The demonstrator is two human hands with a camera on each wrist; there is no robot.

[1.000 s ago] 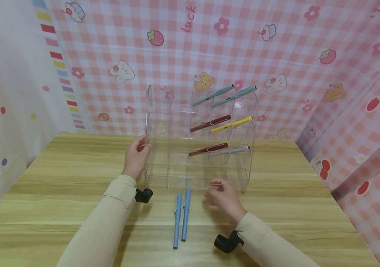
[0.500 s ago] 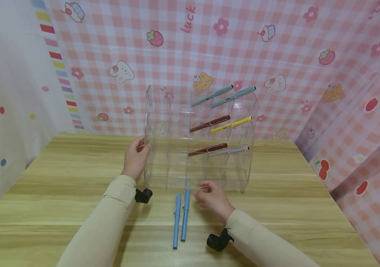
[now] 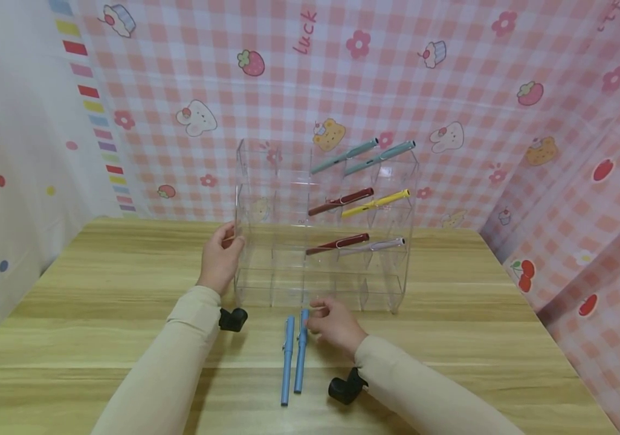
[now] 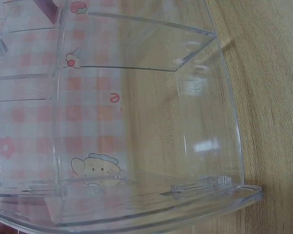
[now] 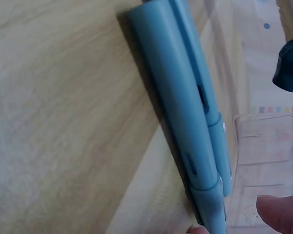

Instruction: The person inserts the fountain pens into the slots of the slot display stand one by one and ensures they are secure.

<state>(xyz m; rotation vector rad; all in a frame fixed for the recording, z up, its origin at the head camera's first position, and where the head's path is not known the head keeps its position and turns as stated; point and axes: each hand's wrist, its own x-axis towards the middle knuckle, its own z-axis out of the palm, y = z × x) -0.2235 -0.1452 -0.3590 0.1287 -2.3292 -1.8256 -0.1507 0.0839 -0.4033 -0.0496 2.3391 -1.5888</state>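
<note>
A transparent pen rack (image 3: pixel 288 278) stands on the table, tiers of compartments facing me. My left hand (image 3: pixel 221 257) grips its left side panel; in the left wrist view the rack (image 4: pixel 151 122) fills most of the picture, fingers out of sight. Two light-blue capped pens lie side by side before the rack: the left pen (image 3: pixel 287 362) and the right pen (image 3: pixel 300 362). My right hand (image 3: pixel 337 326) is at the right pen's cap, fingers bent and spread. In the right wrist view a thumb (image 5: pixel 283 214) stands apart from the pens, and a fingertip (image 5: pixel 199 230) is beside the nearer cap.
Slanted in the rack are two teal pens (image 3: pixel 381 158), two dark-red pens (image 3: pixel 342 201), a yellow pen (image 3: pixel 376 204) and a pale lilac pen (image 3: pixel 386 244). Wooden table (image 3: pixel 98 338) surrounds the rack. A checked curtain (image 3: pixel 179 72) hangs behind.
My right hand has moved left along the rack's front to the right blue pen's cap. The left hand stays at the rack's side; the blue pens lie where they were.
</note>
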